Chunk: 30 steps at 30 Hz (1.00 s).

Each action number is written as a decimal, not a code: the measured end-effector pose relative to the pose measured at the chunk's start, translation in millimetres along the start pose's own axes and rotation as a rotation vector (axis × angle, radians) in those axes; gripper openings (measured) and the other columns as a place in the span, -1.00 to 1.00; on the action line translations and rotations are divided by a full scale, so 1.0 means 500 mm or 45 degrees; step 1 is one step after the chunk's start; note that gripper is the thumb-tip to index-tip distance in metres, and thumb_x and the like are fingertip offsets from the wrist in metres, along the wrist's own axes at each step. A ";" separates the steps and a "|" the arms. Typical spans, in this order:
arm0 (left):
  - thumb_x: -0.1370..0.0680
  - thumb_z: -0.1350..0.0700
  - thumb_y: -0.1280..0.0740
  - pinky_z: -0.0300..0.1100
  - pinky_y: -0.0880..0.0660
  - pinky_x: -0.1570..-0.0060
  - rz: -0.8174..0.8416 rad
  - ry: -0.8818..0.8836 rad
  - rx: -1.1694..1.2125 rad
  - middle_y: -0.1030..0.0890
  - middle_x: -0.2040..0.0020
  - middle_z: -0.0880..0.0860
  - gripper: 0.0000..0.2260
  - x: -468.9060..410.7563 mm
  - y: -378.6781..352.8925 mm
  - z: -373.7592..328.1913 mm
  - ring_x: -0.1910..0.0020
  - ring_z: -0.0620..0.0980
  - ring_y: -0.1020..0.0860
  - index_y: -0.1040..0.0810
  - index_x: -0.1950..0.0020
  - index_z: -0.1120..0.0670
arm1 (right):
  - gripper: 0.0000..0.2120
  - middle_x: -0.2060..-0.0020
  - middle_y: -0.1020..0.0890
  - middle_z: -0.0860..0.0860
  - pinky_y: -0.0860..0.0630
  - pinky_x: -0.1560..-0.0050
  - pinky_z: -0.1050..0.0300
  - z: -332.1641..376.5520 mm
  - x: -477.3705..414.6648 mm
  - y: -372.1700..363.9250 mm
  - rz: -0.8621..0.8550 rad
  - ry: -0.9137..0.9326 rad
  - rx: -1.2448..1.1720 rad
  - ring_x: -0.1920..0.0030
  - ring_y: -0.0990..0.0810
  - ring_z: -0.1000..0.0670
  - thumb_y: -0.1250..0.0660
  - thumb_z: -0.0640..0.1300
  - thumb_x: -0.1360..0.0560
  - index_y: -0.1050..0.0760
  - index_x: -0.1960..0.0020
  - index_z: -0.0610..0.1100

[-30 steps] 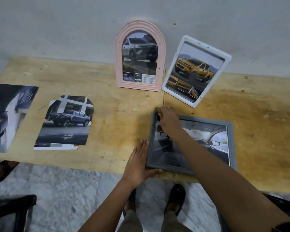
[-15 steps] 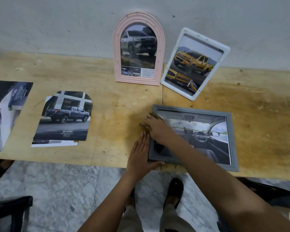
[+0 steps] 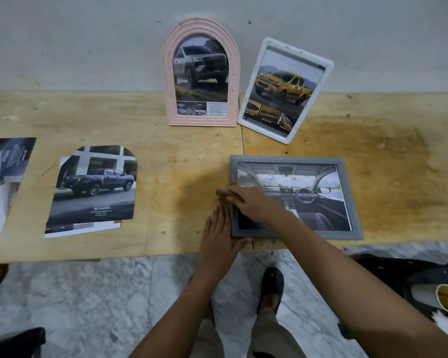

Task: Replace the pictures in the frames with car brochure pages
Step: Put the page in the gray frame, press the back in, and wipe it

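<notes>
Left hand [image 3: 217, 240], fingers flat, braces the grey frame [image 3: 287, 159] against the bench [image 3: 166, 164]. Right hand [image 3: 254, 205] grips a small brown object [image 3: 224, 193] at its left edge. Work it gently, frame pinned flat.

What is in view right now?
Pink arched frame: one, pink, standing against the wall, truck inside.
White frame: one, white, leaning on the wall, yellow pickup inside.
Grey frame: one, grey, flat on the table, car interior inside.
Arch-cut brochure page: one, dark blue pickup, flat at left.
Second brochure page: one, dark and white, at far-left edge.
Table: one, tan wood.
Brown stick: one, at the grey frame's left edge.
Left hand: one, flat on the table beside the grey frame.
Right hand: one, holding the brown stick.
</notes>
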<state>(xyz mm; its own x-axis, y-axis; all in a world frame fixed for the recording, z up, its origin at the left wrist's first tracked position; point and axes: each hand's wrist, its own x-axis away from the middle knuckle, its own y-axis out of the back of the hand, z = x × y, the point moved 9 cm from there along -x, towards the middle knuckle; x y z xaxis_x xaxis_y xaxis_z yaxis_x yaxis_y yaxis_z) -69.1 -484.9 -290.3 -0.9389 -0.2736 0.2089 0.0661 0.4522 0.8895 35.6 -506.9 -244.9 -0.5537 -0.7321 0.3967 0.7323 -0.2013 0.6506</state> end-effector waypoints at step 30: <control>-0.52 0.05 -0.36 -0.17 -0.29 -0.33 -0.129 0.192 0.678 -0.47 -0.35 0.07 -0.60 -0.175 0.090 0.048 -0.36 0.01 -0.39 -0.47 -0.33 0.14 | -0.52 -0.44 -0.29 -0.16 0.04 -0.44 0.24 0.012 0.121 -0.126 -0.433 0.333 0.120 -0.46 -0.06 0.01 -0.21 -0.12 -0.55 -0.27 -0.42 -0.29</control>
<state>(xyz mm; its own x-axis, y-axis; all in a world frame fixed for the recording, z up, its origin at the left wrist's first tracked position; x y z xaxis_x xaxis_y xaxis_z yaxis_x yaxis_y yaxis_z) 7.9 -420.4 -278.1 -0.8705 -0.4385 0.2236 -0.2383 0.7729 0.5881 -46.1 -534.6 -258.1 -0.6290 -0.7771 -0.0199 0.4794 -0.4079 0.7770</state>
